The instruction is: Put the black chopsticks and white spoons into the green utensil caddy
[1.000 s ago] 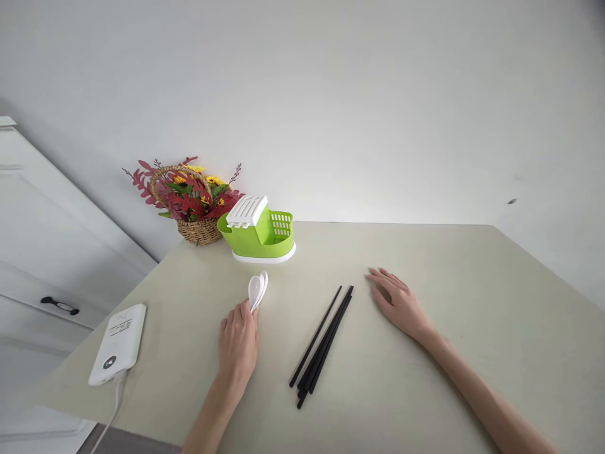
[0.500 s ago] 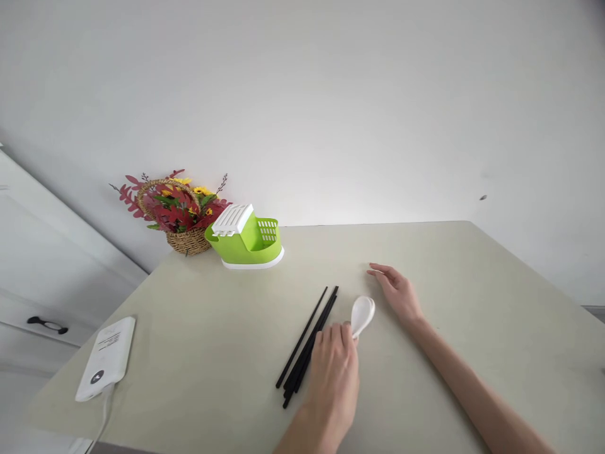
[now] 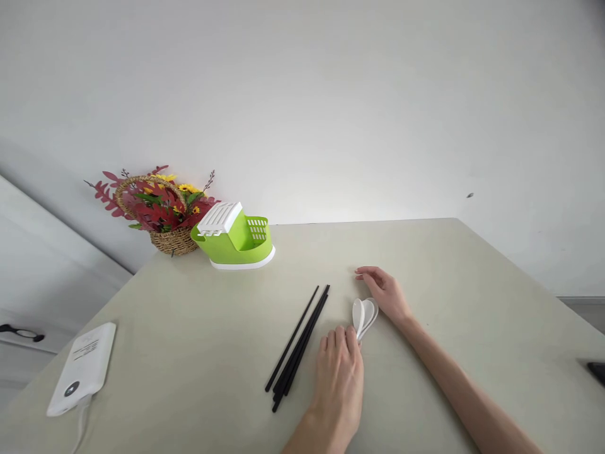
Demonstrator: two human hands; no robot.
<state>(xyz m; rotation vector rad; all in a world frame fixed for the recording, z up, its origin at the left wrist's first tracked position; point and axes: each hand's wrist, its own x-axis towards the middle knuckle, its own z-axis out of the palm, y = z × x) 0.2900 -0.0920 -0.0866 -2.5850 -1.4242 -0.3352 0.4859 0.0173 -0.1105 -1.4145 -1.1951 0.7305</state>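
Note:
White soup spoons [image 3: 363, 314] lie stacked on the beige table [image 3: 472, 302], just right of a bundle of black chopsticks [image 3: 299, 345]. My left hand [image 3: 339, 372] rests palm down with its fingertips on the spoons' handles. My right hand [image 3: 385, 291] lies flat on the table, fingers apart, right beside the spoon bowls. A green cutlery holder with a white slotted lid [image 3: 233, 235] stands at the back left.
A wicker basket of red and yellow flowers [image 3: 155, 209] sits behind the holder against the wall. A white power bank with a cable [image 3: 82, 368] lies near the left table edge. A dark object [image 3: 596, 371] peeks in at the right edge.
My left hand carried the spoons from in front of the green holder across the chopsticks to the right side, beside my right hand, and set them on the table.

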